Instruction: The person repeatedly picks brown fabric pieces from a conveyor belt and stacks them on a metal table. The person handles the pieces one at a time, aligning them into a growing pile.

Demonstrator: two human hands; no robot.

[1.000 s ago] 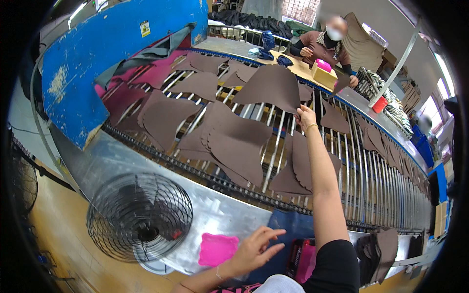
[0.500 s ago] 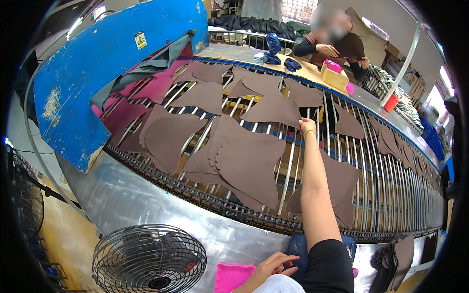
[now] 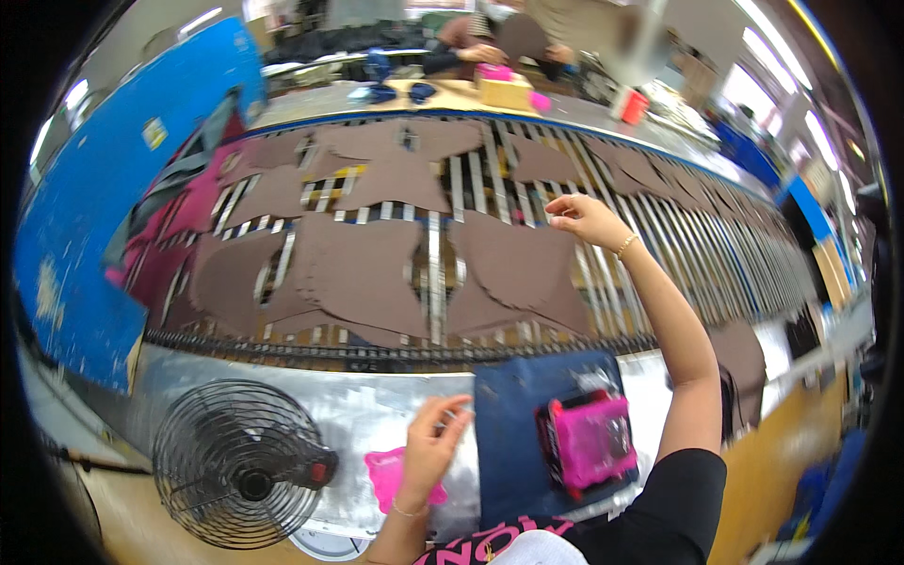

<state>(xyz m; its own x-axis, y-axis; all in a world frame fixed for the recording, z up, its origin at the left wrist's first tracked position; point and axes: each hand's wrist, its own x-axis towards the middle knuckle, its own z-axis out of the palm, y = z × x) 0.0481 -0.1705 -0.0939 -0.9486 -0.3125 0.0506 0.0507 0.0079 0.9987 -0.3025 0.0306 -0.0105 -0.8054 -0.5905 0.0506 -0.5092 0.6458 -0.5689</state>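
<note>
My right hand point(image 3: 591, 222) is raised over the rod conveyor, fingers loosely bent and apart, with nothing visible in them. Just left of it and below lies a pair of overlapping flat brown pieces point(image 3: 523, 268), like cut sheet material with curved edges. My left hand point(image 3: 435, 447) hovers above the metal ledge, empty, its thumb and fingers slightly parted. Beside it is a small pink tray point(image 3: 388, 477). A larger overlapping stack of brown pieces point(image 3: 363, 268) rests on the conveyor ahead of my left hand. The picture is somewhat smeared by motion.
A round wire fan point(image 3: 240, 461) stands at the left front. A pink box point(image 3: 595, 441) sits on a dark blue mat point(image 3: 504, 424). A chain point(image 3: 395, 354) edges the conveyor, and a blue machine panel point(image 3: 122, 198) rises at left. Across the conveyor, a person point(image 3: 466, 47) handles a brown piece.
My right hand has let go of the brown piece it pinched and lifted off it. My left hand has moved forward over the ledge. The view has shifted, bringing the pink box into sight.
</note>
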